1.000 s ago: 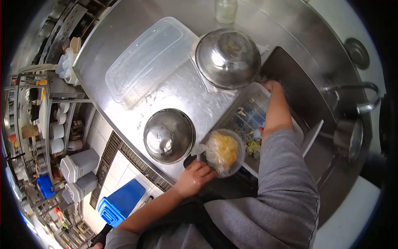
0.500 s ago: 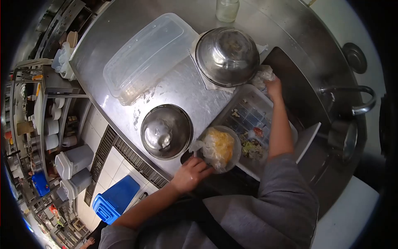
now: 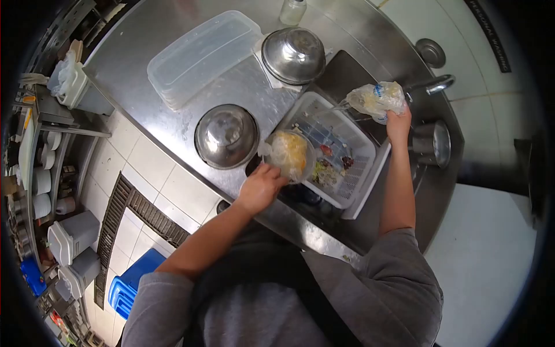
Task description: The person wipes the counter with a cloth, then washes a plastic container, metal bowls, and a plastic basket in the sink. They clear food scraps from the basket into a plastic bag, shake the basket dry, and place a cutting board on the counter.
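My left hand is closed at the near rim of a round translucent bowl. In that bowl sits a clear plastic bag of yellow food, its twisted end pointing left, close over my fingers. My right hand grips a crumpled clear plastic bag with blue print, held tilted above the sink near the faucet. The bag's left end points toward a white perforated basket. Food scraps, some green, some reddish, lie in the basket between my hands.
Two upturned metal bowls rest on the steel counter. Behind them are a clear plastic bin and a glass jar. A faucet and a metal pot flank the sink's right side. A blue bin stands below left.
My right hand has lifted the crumpled bag from beside the upturned metal bowl and brought it right, toward the faucet. My left hand stays at the bowl. The whole view has shifted.
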A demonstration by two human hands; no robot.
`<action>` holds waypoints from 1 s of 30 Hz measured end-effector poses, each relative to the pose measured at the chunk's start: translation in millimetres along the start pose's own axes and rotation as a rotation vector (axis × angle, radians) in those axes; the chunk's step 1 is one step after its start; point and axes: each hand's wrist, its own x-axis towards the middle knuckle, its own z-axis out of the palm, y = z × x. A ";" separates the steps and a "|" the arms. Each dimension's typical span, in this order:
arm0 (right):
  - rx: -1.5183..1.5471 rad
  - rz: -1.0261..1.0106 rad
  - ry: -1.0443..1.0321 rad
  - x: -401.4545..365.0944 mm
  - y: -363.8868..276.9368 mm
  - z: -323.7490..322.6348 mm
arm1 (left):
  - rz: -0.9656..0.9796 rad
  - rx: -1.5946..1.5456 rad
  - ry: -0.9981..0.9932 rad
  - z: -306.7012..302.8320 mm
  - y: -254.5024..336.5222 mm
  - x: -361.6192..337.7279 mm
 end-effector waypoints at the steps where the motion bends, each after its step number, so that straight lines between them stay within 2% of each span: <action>1: -0.176 -0.134 -0.012 -10.0 -15.1 -4.4 | 0.007 -0.015 0.000 0.6 -0.6 -1.1; 2: -0.351 -0.266 -0.026 -19.7 -29.6 -7.4 | 0.011 -0.013 0.008 0.8 -0.8 -1.3; 3: -0.365 -0.263 -0.021 -27.6 -38.1 -11.0 | 0.016 -0.011 0.014 1.2 -0.8 -1.4; 4: -0.578 -0.375 0.010 -35.1 -44.5 -14.1 | -0.040 -0.013 -0.078 1.6 -0.5 -2.8; 5: -0.790 -0.486 0.039 -43.3 -52.0 -15.8 | -0.034 -0.025 -0.084 2.8 -0.8 -3.8; 6: -0.866 -0.556 0.018 -51.5 -67.5 -13.5 | -0.021 -0.014 -0.065 4.1 -1.7 -4.2; 9: -1.028 -0.639 -0.071 -68.1 -90.3 -20.1 | -0.015 -0.010 -0.063 5.7 -1.7 -5.3; 10: -1.014 -0.753 -0.059 -72.1 -96.4 -22.0 | -0.020 -0.011 -0.061 5.5 -1.7 -5.4; 14: -1.125 -0.828 -0.113 -83.0 -123.4 -39.3 | -0.015 -0.010 -0.048 7.3 -2.9 -6.2; 16: -1.205 -0.930 -0.143 -83.8 -139.6 -51.3 | -0.004 -0.014 -0.032 7.5 -3.4 -6.8; 19: -1.223 -1.012 -0.023 -85.1 -164.6 -61.7 | -0.009 -0.011 -0.041 7.2 -3.4 -6.9; 20: -1.215 -0.921 0.022 -88.8 -166.1 -64.6 | -0.005 -0.011 -0.027 7.9 -3.6 -7.0; 21: -1.219 -0.916 0.021 -91.5 -164.2 -64.7 | -0.002 -0.011 -0.016 9.0 -3.6 -7.6; 24: -0.945 -0.478 0.257 -102.8 -147.5 -51.0 | 0.078 0.026 0.088 12.6 -6.8 -7.2; 25: -0.942 -0.473 0.258 -102.1 -129.4 -50.3 | 0.078 0.029 0.083 12.7 -7.0 -7.8; 27: -0.716 -0.438 0.231 -96.4 -90.3 -45.0 | 0.064 -0.017 0.076 8.6 -3.9 -6.9; 28: -0.585 -0.244 0.121 -94.7 -76.7 -42.7 | 0.065 -0.014 0.066 7.4 -3.6 -6.1; 29: -0.429 -0.147 -0.005 -96.6 -68.6 -35.1 | 0.065 -0.021 0.079 7.5 -3.5 -5.9; 30: -0.408 -0.154 -0.058 -97.9 -65.3 -26.2 | 0.067 -0.028 0.090 8.7 -3.2 -5.4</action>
